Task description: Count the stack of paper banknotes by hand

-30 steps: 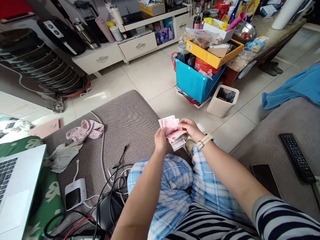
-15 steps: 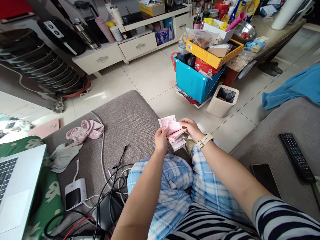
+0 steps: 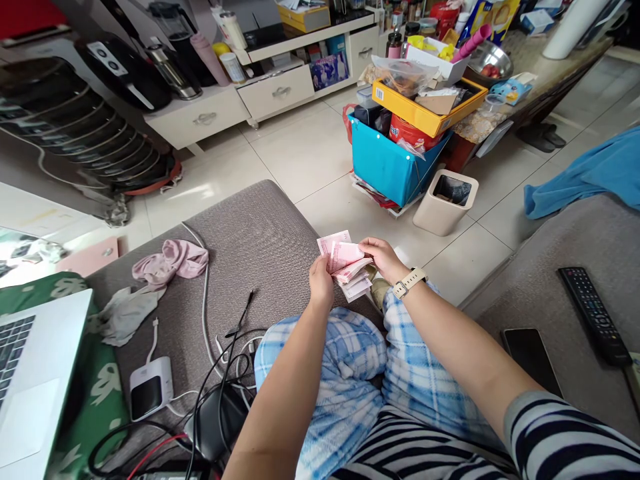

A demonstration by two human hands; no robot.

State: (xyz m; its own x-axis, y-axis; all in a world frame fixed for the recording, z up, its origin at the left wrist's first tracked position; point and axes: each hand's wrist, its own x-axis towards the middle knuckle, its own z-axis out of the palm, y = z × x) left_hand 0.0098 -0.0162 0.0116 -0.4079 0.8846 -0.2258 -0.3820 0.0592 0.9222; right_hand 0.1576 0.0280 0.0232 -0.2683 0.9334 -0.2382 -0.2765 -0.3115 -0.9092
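A fanned stack of pinkish banknotes (image 3: 349,268) is held between my two hands, above my knees. My left hand (image 3: 321,279) is closed on the left side of the stack, thumb on top. With its fingers pinched, my right hand (image 3: 381,256) grips the right end of an upper banknote (image 3: 346,253). Other notes spread out below and behind that one, their far ends partly hidden by my fingers. A beige watch (image 3: 410,283) is on my right wrist.
Left on the grey sofa lie tangled black cables (image 3: 227,363), a white power bank (image 3: 151,388), a pink cloth (image 3: 171,260) and a laptop (image 3: 37,380). A phone (image 3: 532,360) and a remote (image 3: 594,315) lie right. Ahead stand a beige bin (image 3: 436,212) and a blue box (image 3: 383,160).
The upper banknote between my hands has shifted slightly and shows more of its printed face. Both hands stay in nearly the same place.
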